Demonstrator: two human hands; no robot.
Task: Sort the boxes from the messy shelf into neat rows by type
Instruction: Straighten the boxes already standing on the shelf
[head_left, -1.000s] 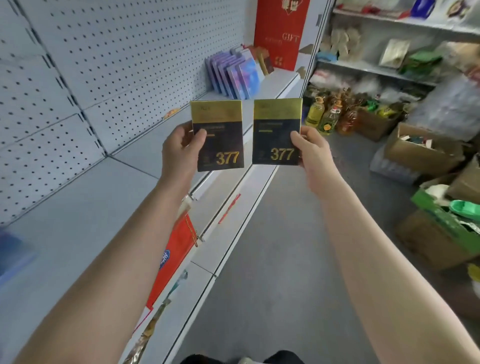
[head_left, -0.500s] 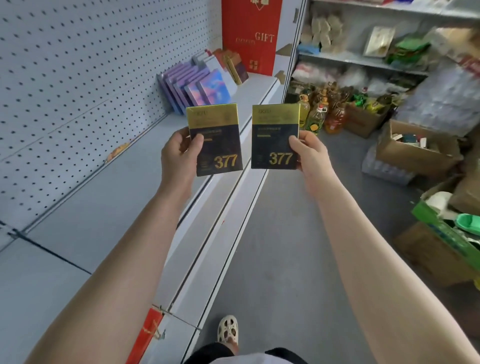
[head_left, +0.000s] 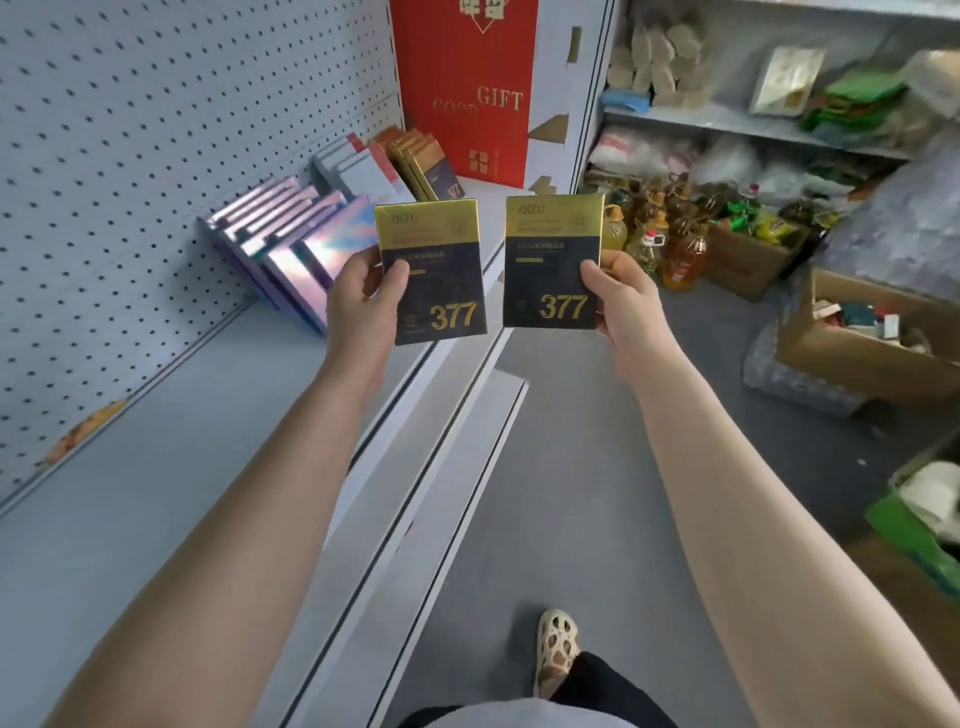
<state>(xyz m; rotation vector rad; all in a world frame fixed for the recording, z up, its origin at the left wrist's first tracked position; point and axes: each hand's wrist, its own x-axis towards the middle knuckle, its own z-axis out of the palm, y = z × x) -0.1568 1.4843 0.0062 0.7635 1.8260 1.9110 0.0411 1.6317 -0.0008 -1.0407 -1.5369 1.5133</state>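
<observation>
1. The left hand (head_left: 358, 299) pinches one black-and-gold box (head_left: 431, 273); the right hand (head_left: 621, 301) pinches its twin (head_left: 553, 262), both upright and apart.
2. Over the last second the person has walked along the shelf (head_left: 171, 441); the grips are unchanged.
3. The holographic row (head_left: 280, 244) is now close, with the matching gold-edged row (head_left: 423, 166) just beyond, likely where these go.
</observation>
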